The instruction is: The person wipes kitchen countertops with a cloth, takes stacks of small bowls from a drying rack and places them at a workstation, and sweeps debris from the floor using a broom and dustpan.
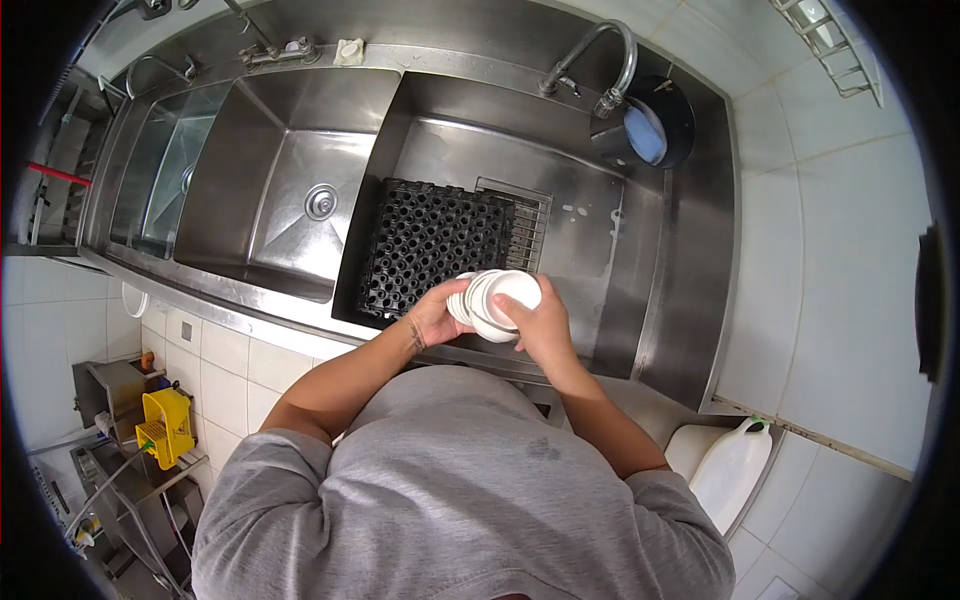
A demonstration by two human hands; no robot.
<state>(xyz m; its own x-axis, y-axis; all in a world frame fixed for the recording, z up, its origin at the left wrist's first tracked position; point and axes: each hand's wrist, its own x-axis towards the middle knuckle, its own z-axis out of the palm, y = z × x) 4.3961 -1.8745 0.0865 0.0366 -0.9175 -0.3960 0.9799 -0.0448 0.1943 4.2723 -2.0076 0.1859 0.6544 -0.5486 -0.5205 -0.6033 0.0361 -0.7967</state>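
Several small white bowls [466, 300] are nested in a stack, tilted on its side in front of my chest, over the front edge of the sink. My left hand [435, 314] is closed around the left end of the stack. From the right, my right hand [543, 322] grips the rightmost bowl [516, 288], its thumb inside the bowl and its fingers behind. Parts of the lower bowls are hidden by my hands. Beneath and beyond them, a black mat with many round holes [430, 240] lies in the right basin.
A wire rack [530, 235] lies partly under the mat. At the back are a curved faucet [622, 60] and a black bucket [680, 125] with a blue item [645, 136]. Another steel basin [290, 190] is left. A white jug [735, 470] stands lower right.
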